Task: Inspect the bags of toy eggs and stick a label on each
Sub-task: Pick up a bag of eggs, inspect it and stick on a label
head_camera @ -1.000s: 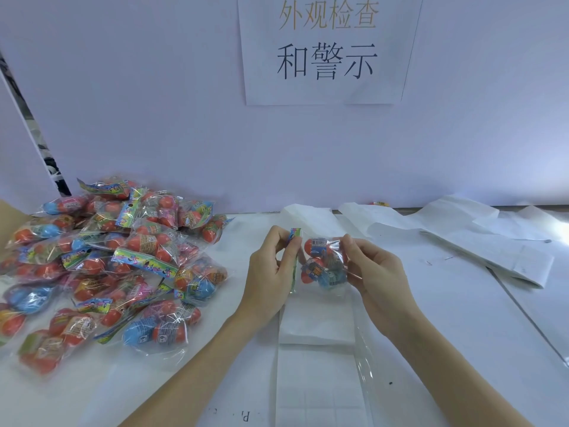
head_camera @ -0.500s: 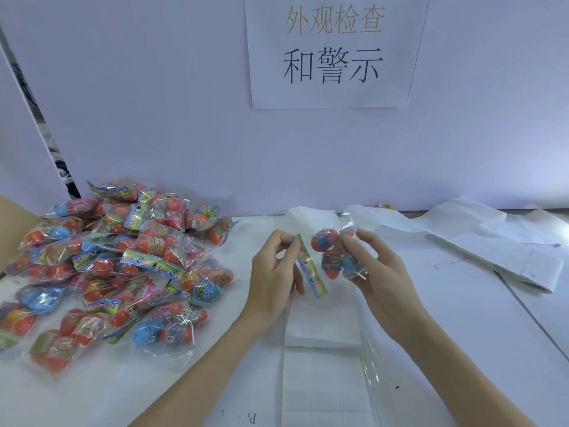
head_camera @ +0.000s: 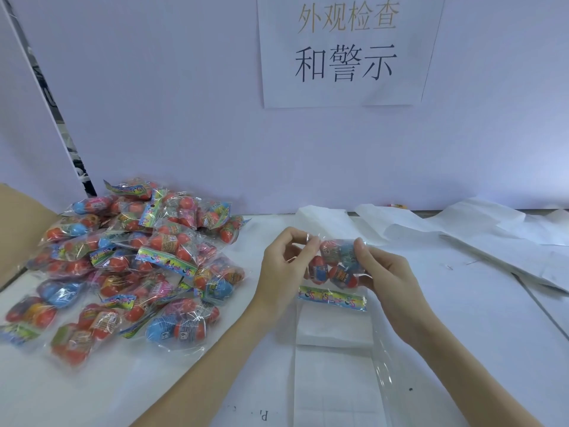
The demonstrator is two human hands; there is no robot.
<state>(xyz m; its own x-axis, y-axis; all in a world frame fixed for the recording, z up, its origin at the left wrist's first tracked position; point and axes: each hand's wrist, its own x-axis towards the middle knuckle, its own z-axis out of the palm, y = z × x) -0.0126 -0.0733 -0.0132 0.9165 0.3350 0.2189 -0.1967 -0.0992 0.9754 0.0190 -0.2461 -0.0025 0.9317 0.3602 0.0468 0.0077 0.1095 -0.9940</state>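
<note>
I hold one clear bag of red and blue toy eggs point(head_camera: 335, 266) above the table's middle. My left hand point(head_camera: 284, 266) pinches its upper left corner, and my right hand point(head_camera: 385, 275) grips its right side. The bag's colourful header strip point(head_camera: 332, 298) hangs at the bottom, so the bag is upside down. A white label sheet point(head_camera: 334, 331) lies flat just below the bag. A big pile of similar egg bags point(head_camera: 132, 263) covers the left of the table.
Crumpled white backing paper point(head_camera: 480, 229) lies at the back right. A clear plastic strip point(head_camera: 381, 365) runs beside the label sheet. A cardboard box edge point(head_camera: 18, 226) shows at far left. A paper sign point(head_camera: 345, 50) hangs on the wall.
The bag has been turned over: its header strip went from upright at the left, through a tilt, to lying across the bottom. My left hand moved from the header to the bag's top corner.
</note>
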